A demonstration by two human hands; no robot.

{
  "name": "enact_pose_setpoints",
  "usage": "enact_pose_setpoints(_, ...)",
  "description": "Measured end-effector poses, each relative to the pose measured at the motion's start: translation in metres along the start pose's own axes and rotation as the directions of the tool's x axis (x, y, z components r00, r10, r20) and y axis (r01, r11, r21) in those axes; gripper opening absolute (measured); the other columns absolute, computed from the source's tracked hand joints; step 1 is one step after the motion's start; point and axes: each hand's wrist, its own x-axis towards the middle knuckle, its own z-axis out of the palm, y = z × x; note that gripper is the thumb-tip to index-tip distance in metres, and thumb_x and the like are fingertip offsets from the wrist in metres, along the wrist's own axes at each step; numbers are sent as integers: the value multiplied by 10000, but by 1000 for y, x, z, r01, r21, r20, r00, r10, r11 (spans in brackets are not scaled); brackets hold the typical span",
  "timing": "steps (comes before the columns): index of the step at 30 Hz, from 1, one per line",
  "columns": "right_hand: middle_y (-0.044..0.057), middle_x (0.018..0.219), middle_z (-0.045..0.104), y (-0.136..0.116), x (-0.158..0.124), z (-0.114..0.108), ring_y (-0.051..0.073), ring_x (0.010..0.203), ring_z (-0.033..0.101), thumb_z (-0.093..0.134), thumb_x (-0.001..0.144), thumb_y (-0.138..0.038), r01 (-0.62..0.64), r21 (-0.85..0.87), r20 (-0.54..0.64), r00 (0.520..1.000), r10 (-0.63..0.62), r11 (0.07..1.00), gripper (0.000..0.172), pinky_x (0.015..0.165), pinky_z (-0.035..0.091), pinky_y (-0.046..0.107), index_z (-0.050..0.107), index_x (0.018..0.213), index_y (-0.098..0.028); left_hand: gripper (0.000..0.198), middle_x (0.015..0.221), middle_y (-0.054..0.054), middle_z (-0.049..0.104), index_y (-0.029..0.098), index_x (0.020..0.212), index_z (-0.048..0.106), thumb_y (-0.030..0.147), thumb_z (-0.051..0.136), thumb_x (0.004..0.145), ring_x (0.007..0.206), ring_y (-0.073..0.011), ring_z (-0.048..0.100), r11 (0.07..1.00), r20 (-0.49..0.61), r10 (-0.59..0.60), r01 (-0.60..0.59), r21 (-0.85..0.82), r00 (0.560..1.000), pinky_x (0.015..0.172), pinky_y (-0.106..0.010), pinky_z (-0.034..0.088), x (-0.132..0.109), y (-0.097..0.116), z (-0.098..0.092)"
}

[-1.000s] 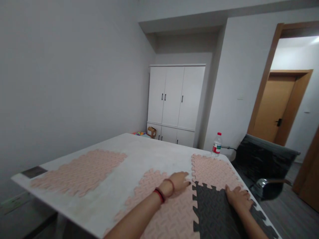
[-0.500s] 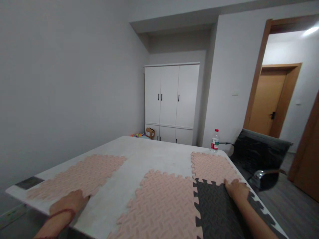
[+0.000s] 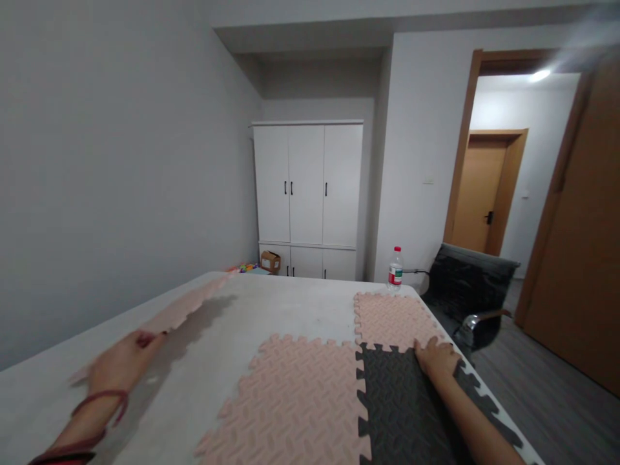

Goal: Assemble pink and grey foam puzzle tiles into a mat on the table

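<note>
Gripping entry, head view. L hand [image 3: 123,365]: at 8 o'clock on the table [image 3: 290,307], fingers closed on near edge of loose pink tile [image 3: 188,305]. Hand is blurred, so exact finger placement can't be told. Red band at wrist.

Loose pink tile: foam, jigsaw edge, tilted. Far end is raised off the tabletop toward 11 o'clock, w/ shadow under it.

R hand [image 3: 436,358]: at 4 o'clock, palm down, fingers spread flat on far edge of dark grey tile [image 3: 402,407], gripping nothing.

Dark grey tile: lies flat at table's R edge. It is interlocked w/ near pink tile [image 3: 290,400] at its 9 o'clock and far pink tile [image 3: 392,320] at its 12 o'clock.

Water bottle [image 3: 396,267]: upright, red cap, at far R corner, 1 o'clock, just beyond far pink tile.

Chair [image 3: 467,290]: black, off table at 2 o'clock.

Wardrobe [image 3: 307,194]: white, 12 o'clock, against back wall. Cardboard box [image 3: 270,261] on floor at its L foot.

Door [image 3: 581,226]: wood, 3 o'clock.
</note>
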Motion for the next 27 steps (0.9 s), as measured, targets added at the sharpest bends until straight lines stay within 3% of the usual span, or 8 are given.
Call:
enact_pose_setpoints(4, 295, 1153, 533, 2, -1, -1, 395, 1111, 452, 280, 836, -585, 7, 48, -8, 1000, -7, 999, 708, 877, 189, 599, 476, 1257, -50, 379, 929, 101, 667, 274, 979, 529, 533, 289, 845, 914, -142, 561, 943, 25, 299, -292, -160, 954, 736, -187, 366, 4, 79, 15)
enact_pose_setpoints(8, 271, 1133, 545, 1, -3, -6, 373, 1083, 472, 304, 831, -587, -19, 76, -6, 1000, 20, 997, 690, 888, 192, 585, 492, 1241, -65, 289, 1034, 62, 645, 253, 938, 565, 462, 384, 853, 935, -131, 568, 783, 131, 610, -570, -248, 781, 810, -206, 404, -9, 161, 52)
enact_pose_setpoints(10, 262, 1140, 542, 1, -5, -8, 362, 1080, 475, 300, 834, -583, -29, 83, -20, 999, 31, 996, 681, 891, 201, 570, 490, 1244, -73, 239, 987, 26, 645, 217, 911, 578, 411, 448, 860, 890, -136, 580, 734, 201, 677, -632, -248, 708, 821, -261, 428, -17, 191, 71)
enact_pose_setpoints(12, 261, 1145, 540, 1, -6, -9, 359, 1083, 473, 299, 838, -575, -30, 83, -37, 999, 33, 996, 675, 898, 196, 566, 490, 1245, -73, 240, 957, -14, 636, 175, 927, 586, 388, 494, 865, 861, -145, 587, 721, 261, 693, -656, -223, 672, 816, -325, 452, -23, 212, 88)
enact_pose_setpoints(14, 273, 1151, 534, 1, -7, -9, 362, 1086, 471, 298, 840, -566, -25, 76, -46, 999, 28, 997, 675, 909, 178, 571, 488, 1246, -61, 281, 965, -41, 622, 150, 968, 584, 399, 497, 872, 860, -156, 588, 739, 294, 670, -652, -171, 682, 804, -370, 468, -28, 223, 102)
enact_pose_setpoints(18, 297, 1174, 518, -1, -7, -11, 372, 1094, 469, 289, 846, -548, -17, 63, -51, 999, 20, 998, 683, 931, 137, 582, 471, 1258, -34, 383, 1011, -69, 603, 148, 990, 584, 485, 445, 871, 924, -195, 571, 798, 278, 585, -602, -27, 762, 829, -417, 441, -39, 231, 119)
enact_pose_setpoints(23, 332, 1148, 524, -2, -9, -27, 411, 1116, 455, 313, 854, -497, 21, 71, 14, 1000, -22, 997, 675, 950, 58, 615, 454, 1253, 29, 585, 1172, -162, 541, 174, 1067, 592, 646, 402, 777, 1096, -333, 480, 810, 191, 553, -577, 107, 811, 898, -517, 314, -55, 232, 128)
enact_pose_setpoints(27, 357, 1155, 501, -11, -13, -43, 425, 1111, 466, 290, 877, -347, 111, 146, 42, 992, -118, 983, 550, 959, 34, 622, 502, 1172, 67, 559, 1160, -164, 545, 190, 1126, 569, 601, 363, 807, 1083, -346, 480, 828, 133, 513, -529, 185, 848, 881, -527, 294, -68, 234, 131)
